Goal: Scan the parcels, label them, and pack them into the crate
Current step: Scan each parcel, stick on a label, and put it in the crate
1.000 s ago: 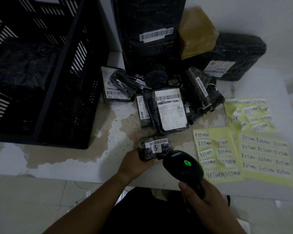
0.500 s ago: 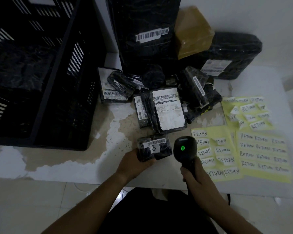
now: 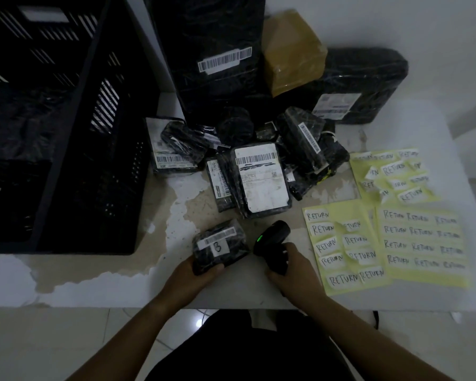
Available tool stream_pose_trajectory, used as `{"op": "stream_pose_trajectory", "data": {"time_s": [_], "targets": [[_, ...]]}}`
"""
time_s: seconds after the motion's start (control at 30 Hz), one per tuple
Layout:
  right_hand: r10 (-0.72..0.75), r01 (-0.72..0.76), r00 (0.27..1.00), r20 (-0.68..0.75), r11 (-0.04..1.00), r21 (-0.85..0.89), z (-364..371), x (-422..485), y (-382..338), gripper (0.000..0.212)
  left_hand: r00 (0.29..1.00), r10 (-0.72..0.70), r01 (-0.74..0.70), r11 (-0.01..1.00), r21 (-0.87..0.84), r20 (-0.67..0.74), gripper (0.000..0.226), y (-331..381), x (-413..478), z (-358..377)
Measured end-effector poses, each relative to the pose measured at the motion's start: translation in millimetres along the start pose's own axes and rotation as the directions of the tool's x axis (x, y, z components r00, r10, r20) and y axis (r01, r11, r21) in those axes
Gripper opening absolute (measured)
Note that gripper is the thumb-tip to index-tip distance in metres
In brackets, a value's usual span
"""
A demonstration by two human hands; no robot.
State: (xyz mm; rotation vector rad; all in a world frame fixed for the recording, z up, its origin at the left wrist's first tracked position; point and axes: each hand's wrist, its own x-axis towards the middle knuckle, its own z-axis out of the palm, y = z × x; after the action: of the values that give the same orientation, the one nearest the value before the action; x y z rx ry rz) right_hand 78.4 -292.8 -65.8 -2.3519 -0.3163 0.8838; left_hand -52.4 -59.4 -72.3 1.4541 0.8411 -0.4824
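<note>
We had lowered the barcode scanner (image 3: 272, 237) beside the black parcel (image 3: 220, 247) on the worktop (image 3: 231, 292), right hand (image 3: 293, 269) fingers curled round its handle, left hand (image 3: 194, 273) fingers gripping the parcel; scanning seemed done, labelling next.

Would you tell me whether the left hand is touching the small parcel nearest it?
Touching: head view shows the left hand gripping the small parcel by its edge.

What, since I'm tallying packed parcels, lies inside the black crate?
Crumpled black wrapping, likely a parcel, shows inside the crate. Its near wall and the dimness hide the rest.
</note>
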Motion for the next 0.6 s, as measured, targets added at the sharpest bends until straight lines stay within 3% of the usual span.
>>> {"op": "stream_pose_trajectory", "data": {"time_s": [0.13,0.43,0.6], "targets": [[0.008,-0.008,1.000,-0.017,1.000,0.008,9,5,-3,0.061,1.000,-0.030,0.030,0.998,-0.060,0.005,0.097,-3,-10,-8],[-0.033,0.033,0.999,0.009,0.998,0.049,-4,5,11,0.064,0.999,-0.054,0.053,0.994,0.096,0.010,0.094,3,-10,-11],[-0.059,0.067,0.974,-0.218,0.997,0.031,-63,4,34,0.035,1.000,-0.025,0.027,0.989,0.146,-0.019,0.082,-3,-5,-9]]}}
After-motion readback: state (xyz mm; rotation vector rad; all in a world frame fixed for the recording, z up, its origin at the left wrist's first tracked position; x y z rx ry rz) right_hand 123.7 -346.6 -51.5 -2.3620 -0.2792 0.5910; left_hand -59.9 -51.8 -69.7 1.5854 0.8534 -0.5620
